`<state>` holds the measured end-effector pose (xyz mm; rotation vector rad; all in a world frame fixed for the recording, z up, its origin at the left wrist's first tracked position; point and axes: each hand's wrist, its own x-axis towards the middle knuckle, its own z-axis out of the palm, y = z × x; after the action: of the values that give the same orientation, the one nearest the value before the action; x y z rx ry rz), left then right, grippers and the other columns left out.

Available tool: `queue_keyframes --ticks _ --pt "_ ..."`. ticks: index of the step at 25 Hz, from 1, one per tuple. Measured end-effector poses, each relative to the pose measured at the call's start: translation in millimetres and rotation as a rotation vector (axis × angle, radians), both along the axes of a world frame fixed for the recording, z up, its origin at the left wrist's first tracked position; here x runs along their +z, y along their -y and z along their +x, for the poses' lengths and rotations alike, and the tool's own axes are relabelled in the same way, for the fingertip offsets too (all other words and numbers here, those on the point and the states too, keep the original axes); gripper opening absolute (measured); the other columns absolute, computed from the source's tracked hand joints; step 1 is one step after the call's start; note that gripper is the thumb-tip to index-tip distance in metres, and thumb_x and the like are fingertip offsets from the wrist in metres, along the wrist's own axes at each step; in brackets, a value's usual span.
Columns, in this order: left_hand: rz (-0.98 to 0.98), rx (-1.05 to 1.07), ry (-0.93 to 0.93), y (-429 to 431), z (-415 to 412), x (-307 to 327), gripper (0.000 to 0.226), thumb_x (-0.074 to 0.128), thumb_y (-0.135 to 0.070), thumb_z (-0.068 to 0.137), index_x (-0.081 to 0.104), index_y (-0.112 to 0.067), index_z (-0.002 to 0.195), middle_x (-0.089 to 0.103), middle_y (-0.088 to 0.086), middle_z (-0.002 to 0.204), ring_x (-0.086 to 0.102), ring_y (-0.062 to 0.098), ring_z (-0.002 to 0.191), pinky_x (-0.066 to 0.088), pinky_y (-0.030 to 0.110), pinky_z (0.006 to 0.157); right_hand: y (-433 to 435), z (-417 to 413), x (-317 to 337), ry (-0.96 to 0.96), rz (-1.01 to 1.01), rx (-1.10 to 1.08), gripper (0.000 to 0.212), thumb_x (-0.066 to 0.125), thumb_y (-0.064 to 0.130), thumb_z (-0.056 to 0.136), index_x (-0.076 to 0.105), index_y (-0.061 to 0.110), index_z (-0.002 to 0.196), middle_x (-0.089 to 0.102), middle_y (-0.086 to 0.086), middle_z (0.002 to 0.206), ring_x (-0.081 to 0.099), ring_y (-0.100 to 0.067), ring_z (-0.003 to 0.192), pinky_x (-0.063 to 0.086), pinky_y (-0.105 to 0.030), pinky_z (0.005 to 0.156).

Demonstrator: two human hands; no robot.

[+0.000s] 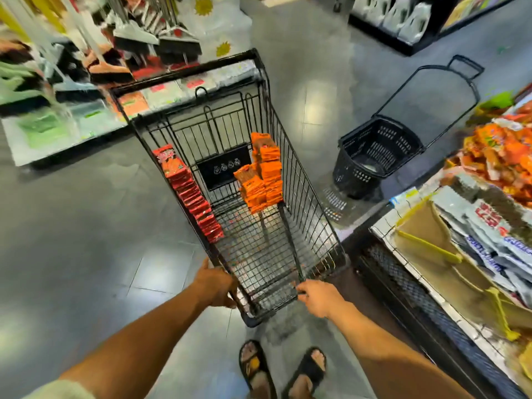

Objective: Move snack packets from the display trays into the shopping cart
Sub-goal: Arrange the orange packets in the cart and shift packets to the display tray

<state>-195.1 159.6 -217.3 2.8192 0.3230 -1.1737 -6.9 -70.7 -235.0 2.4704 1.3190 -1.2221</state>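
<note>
Gripping the shopping cart by its near end

Left hand and right hand curled round the rim; red packets lined along its left wall, orange packets stacked by the right.

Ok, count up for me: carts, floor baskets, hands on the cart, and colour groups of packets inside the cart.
Shopping cart: 1
Black basket: 1
Hands gripping the cart: 2 (left hand, right hand)
Packet groups in the cart: 2 (red packets, orange packets)
Total: 6
</note>
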Motion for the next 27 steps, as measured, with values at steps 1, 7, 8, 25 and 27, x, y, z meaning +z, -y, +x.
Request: queue_keyframes --ticks 1,7,8,25,27 --pt "0.005 0.000 0.010 1 -4 -1 0.051 0.067 -0.059 0.088 0.059 -0.040 0.135 0.053 -0.006 0.150 0.037 0.025 0.147 0.009 0.062 0.120 5 -1 -6 0.008 -0.008 -0.005 0.039 0.046 0.034 0.104 0.052 0.031 0.143 0.048 -0.003 0.150 0.042 -0.027 0.139 0.039 -0.046 0.110" --pt "0.109 0.122 0.138 26 -1 7 0.034 0.057 -0.038 0.100 0.062 -0.024 0.130 0.068 0.002 0.131 0.054 0.025 0.133 0.008 0.053 0.122 30 -5 -18 0.032 0.064 0.035 0.059 0.055 0.016 0.092 0.046 0.036 0.147 0.046 0.005 0.152 0.034 -0.017 0.145 0.033 -0.038 0.117" --pt "0.109 0.138 0.141 30 -1 9 0.033 0.056 -0.038 0.100 0.063 -0.024 0.129 0.069 0.002 0.129 0.055 0.024 0.132 0.008 0.054 0.122 35 -5 -21 0.035 0.083 0.042 0.059 0.054 0.016 0.092 0.046 0.036 0.147 0.046 0.006 0.152 0.034 -0.016 0.145 0.032 -0.035 0.118" --pt "-0.008 0.275 0.101 126 -35 -19 0.022 0.067 -0.043 0.095 0.073 -0.032 0.113 0.070 -0.006 0.121 0.049 0.018 0.134 -0.005 0.061 0.123 142 -19 -39 -0.091 0.165 0.021 0.058 0.060 0.014 0.096 0.043 0.024 0.151 0.037 0.005 0.158 0.020 -0.016 0.151 0.010 -0.033 0.126" --pt "-0.014 0.280 0.115 133 -39 -19 0.022 0.068 -0.044 0.094 0.073 -0.033 0.112 0.070 -0.008 0.121 0.050 0.017 0.134 -0.003 0.062 0.124 146 -20 -39 -0.084 0.167 0.041 0.058 0.059 0.013 0.095 0.044 0.024 0.151 0.039 0.004 0.157 0.022 -0.016 0.150 0.011 -0.030 0.124"
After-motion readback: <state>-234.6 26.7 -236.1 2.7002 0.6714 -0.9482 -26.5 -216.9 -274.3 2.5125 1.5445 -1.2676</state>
